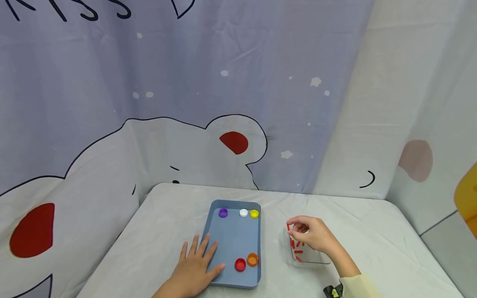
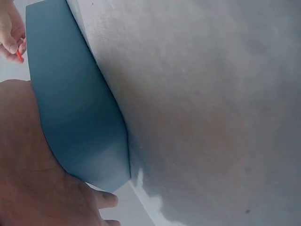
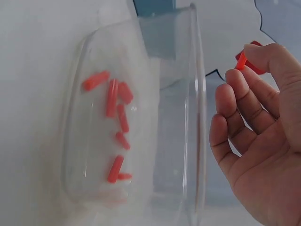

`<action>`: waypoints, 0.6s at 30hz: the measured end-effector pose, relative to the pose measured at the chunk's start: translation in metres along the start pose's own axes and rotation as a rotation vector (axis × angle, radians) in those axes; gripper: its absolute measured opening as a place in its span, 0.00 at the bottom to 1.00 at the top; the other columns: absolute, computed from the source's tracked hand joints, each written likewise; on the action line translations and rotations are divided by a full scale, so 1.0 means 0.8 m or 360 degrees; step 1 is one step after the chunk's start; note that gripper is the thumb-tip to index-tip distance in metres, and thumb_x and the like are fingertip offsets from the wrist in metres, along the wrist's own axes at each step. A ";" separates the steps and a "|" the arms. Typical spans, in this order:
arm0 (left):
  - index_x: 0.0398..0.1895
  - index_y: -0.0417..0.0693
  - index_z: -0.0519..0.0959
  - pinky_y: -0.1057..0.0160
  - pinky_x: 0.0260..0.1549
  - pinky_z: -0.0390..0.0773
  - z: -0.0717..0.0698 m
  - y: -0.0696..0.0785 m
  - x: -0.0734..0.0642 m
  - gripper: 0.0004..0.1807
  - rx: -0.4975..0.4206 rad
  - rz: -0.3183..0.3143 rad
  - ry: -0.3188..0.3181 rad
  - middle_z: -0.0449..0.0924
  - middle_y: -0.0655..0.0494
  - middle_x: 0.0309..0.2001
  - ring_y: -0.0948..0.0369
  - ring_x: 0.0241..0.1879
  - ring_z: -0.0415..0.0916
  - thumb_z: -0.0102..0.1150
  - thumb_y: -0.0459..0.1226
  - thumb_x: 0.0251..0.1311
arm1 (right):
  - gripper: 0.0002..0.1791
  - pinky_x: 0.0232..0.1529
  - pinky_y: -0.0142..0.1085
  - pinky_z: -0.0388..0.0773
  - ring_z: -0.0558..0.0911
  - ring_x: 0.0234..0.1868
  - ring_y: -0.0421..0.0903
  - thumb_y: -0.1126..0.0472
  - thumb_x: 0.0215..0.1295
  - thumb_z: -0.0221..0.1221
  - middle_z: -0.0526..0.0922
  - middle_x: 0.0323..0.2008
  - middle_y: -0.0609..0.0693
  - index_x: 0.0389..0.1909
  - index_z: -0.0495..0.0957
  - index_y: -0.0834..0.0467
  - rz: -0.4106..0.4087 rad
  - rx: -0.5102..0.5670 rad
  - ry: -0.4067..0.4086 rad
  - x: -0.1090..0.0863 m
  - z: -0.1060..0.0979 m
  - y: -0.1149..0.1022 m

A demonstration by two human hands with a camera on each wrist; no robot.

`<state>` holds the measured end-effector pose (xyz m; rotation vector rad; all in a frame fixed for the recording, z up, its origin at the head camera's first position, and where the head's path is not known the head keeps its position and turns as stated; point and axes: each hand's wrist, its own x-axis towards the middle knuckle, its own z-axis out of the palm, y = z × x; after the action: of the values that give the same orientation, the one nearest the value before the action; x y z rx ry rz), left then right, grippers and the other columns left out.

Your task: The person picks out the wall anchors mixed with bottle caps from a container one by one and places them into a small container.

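Observation:
Between thumb and fingertips, my right hand (image 1: 313, 235) pinches a small red stick (image 3: 241, 60), held above the rim of a clear box (image 1: 314, 262). Inside that box lie several more red sticks (image 3: 112, 98), scattered on the bottom. My left hand (image 1: 193, 265) rests with spread fingers over the left edge of a blue tray (image 1: 232, 238). In the left wrist view the tray's outer wall (image 2: 75, 94) runs beside the palm.
On the tray, purple (image 1: 222, 212), white (image 1: 243, 212) and yellow (image 1: 254, 214) round cups stand at the far end. Red (image 1: 240, 265) and orange (image 1: 252, 259) cups stand at the near end. A printed curtain (image 1: 179, 82) hangs behind the white-covered table (image 1: 164, 223).

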<state>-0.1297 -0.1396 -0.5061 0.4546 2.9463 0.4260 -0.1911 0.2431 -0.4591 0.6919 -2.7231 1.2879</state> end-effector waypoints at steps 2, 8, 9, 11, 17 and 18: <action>0.76 0.51 0.67 0.26 0.68 0.38 0.000 0.000 0.000 0.43 -0.0002 0.0004 0.0005 0.53 0.44 0.79 0.35 0.78 0.41 0.44 0.69 0.68 | 0.12 0.30 0.31 0.77 0.78 0.27 0.36 0.62 0.63 0.68 0.81 0.26 0.41 0.47 0.85 0.61 -0.0014 0.0005 0.0008 -0.004 -0.003 0.004; 0.76 0.51 0.67 0.26 0.68 0.39 -0.001 0.002 0.000 0.44 0.0011 -0.0001 0.0008 0.53 0.44 0.79 0.35 0.78 0.41 0.44 0.69 0.68 | 0.12 0.29 0.30 0.76 0.78 0.26 0.35 0.62 0.62 0.69 0.80 0.25 0.40 0.46 0.85 0.62 -0.0048 0.0006 0.0051 -0.012 -0.010 0.011; 0.76 0.51 0.67 0.26 0.68 0.38 -0.001 0.002 0.000 0.44 0.0012 -0.0003 0.0005 0.53 0.44 0.79 0.35 0.78 0.41 0.44 0.69 0.67 | 0.12 0.29 0.30 0.76 0.78 0.26 0.34 0.62 0.62 0.70 0.80 0.25 0.40 0.45 0.85 0.62 -0.0047 0.0006 0.0059 -0.013 -0.011 0.012; 0.76 0.51 0.67 0.26 0.68 0.38 -0.002 0.002 -0.001 0.44 0.0015 -0.0006 0.0001 0.54 0.44 0.79 0.35 0.78 0.41 0.43 0.69 0.67 | 0.12 0.29 0.30 0.75 0.77 0.27 0.34 0.62 0.62 0.70 0.80 0.26 0.40 0.45 0.85 0.62 -0.0054 0.0004 0.0070 -0.015 -0.013 0.015; 0.76 0.51 0.67 0.26 0.68 0.39 -0.004 0.003 -0.002 0.44 0.0016 -0.0013 -0.0009 0.53 0.44 0.79 0.35 0.78 0.41 0.43 0.69 0.67 | 0.11 0.29 0.30 0.76 0.77 0.27 0.33 0.62 0.61 0.70 0.80 0.26 0.40 0.44 0.85 0.60 -0.0045 -0.0022 0.0078 -0.017 -0.017 0.024; 0.76 0.51 0.67 0.26 0.68 0.39 -0.004 0.004 -0.002 0.44 0.0015 -0.0012 -0.0008 0.54 0.44 0.79 0.35 0.78 0.41 0.44 0.69 0.67 | 0.11 0.29 0.30 0.76 0.77 0.27 0.33 0.62 0.61 0.70 0.80 0.26 0.39 0.44 0.85 0.60 -0.0031 -0.0029 0.0081 -0.017 -0.017 0.025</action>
<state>-0.1281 -0.1382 -0.5022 0.4445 2.9455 0.4095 -0.1893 0.2695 -0.4676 0.6731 -2.6775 1.2573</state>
